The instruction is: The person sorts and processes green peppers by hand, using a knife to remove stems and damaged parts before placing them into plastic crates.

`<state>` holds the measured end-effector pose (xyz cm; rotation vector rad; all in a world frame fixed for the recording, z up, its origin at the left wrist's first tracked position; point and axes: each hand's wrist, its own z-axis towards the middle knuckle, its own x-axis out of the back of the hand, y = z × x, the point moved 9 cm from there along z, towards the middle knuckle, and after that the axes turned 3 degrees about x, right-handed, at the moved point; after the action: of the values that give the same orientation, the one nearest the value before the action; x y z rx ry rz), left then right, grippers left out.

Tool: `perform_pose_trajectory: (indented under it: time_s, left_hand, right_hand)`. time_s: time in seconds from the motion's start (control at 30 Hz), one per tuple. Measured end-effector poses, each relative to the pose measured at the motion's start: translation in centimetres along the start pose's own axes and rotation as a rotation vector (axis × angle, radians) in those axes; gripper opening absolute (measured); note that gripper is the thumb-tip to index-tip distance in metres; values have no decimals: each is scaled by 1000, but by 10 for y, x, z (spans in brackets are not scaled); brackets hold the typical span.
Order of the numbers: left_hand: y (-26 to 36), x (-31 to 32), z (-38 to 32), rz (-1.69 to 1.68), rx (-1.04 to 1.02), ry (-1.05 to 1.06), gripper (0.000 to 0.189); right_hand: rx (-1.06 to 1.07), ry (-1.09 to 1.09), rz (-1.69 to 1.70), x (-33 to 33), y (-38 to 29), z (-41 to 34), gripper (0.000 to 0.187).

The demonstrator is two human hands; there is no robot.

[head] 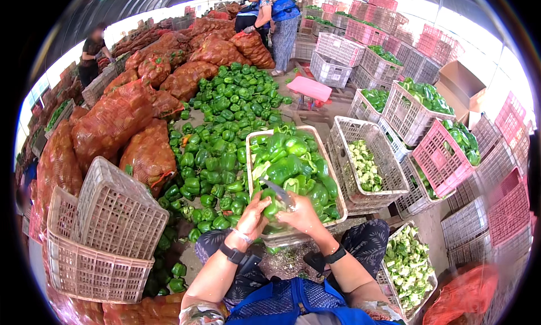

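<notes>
My left hand [252,217] holds a green bell pepper [270,206] over the near end of a plastic crate [341,198]. Close beside it, my right hand [302,214] grips a knife [277,189], its blade pointing up and to the left above the pepper; the handle is mostly hidden by the fingers. Green pepper halves and pieces [291,156] heap the crate between my knees. Whole green bell peppers [228,160] lie piled on the floor beyond and to the left of it.
Mesh sacks [114,118] and tilted crates [114,211] stand at left. Crates of pepper cores [365,164] [408,266] and stacked crates of peppers [416,113] are at right. A pink stool [309,88] stands ahead. Co-workers [281,25] bend over sacks; another person [91,56] is far left.
</notes>
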<state>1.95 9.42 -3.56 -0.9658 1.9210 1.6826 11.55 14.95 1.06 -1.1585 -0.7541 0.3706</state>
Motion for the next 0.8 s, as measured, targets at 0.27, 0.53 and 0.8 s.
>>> perform_pose_trajectory:
  time_s: [0.27,0.53,0.8]
  left_hand:
    - [-9,-17,-9,47,108,-202,43]
    - [-3,-39,-3,465,-256,-154,53]
    - [12,-31,15,79,-366,55,52]
  right_hand:
    - [-161,88,532,6,21,-23,33]
    - [79,439,225,37,52,-27,34]
    - [-239,704,1133,89,94,-40,22]
